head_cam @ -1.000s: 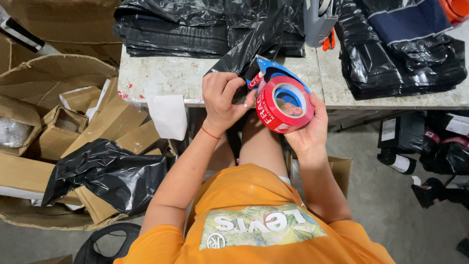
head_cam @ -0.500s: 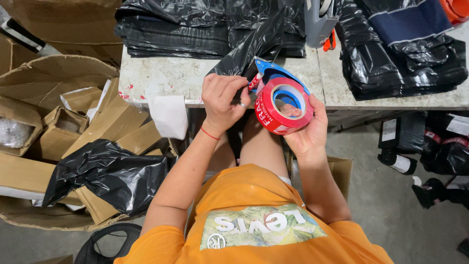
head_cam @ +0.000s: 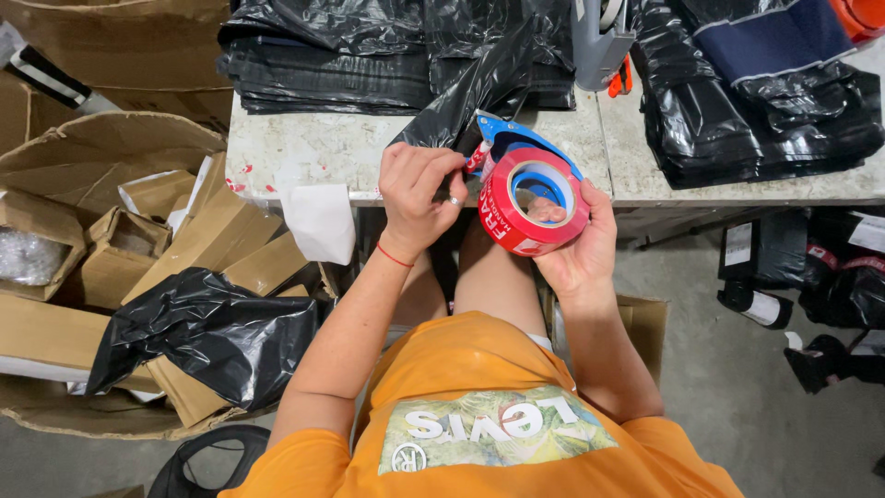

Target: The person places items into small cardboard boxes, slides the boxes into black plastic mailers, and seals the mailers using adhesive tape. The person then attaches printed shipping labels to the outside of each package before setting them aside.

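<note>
My right hand [head_cam: 579, 247] cradles a blue tape dispenser [head_cam: 516, 138] loaded with a red roll of tape [head_cam: 530, 205], held in front of the table edge. My left hand [head_cam: 419, 192] pinches the loose tape end at the dispenser's front, fingers closed on it. A black plastic bag [head_cam: 479, 88] hangs off the table right behind the dispenser. A thin red band circles my left wrist. My orange shirt fills the bottom of the view.
The white worktable [head_cam: 304, 152] carries stacks of folded black bags [head_cam: 323, 55] and more bags [head_cam: 765, 101] at right. Cardboard boxes [head_cam: 111, 231] and a crumpled black bag [head_cam: 203, 337] lie on the floor at left. Dark items [head_cam: 811, 277] sit under the table at right.
Both hands and the dispenser stay in nearly the same place. My left fingers have shifted slightly at the tape end.
</note>
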